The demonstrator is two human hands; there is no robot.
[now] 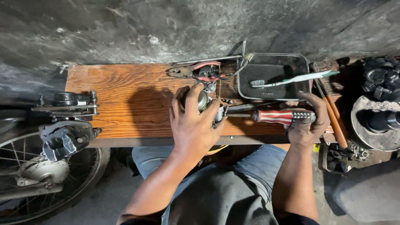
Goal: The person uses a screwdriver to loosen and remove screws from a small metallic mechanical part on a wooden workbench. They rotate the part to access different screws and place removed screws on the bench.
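Note:
My left hand (192,121) grips a small metal engine part (203,100) and holds it down on a wooden board (125,96). In my right hand (307,121) is a screwdriver with a red and white striped handle (277,116). Its shaft (239,112) lies level and points left, with the tip meeting the metal part under my left fingers. Both forearms reach up from the bottom of the view over my knees.
Red-handled pliers (191,70) lie at the board's far edge. A dark metal tray (273,75) holds a toothbrush (291,79). Wooden-handled tools (333,114) rest at the right beside round engine parts (377,116). A spoked wheel with a brake caliper (62,139) stands at the left.

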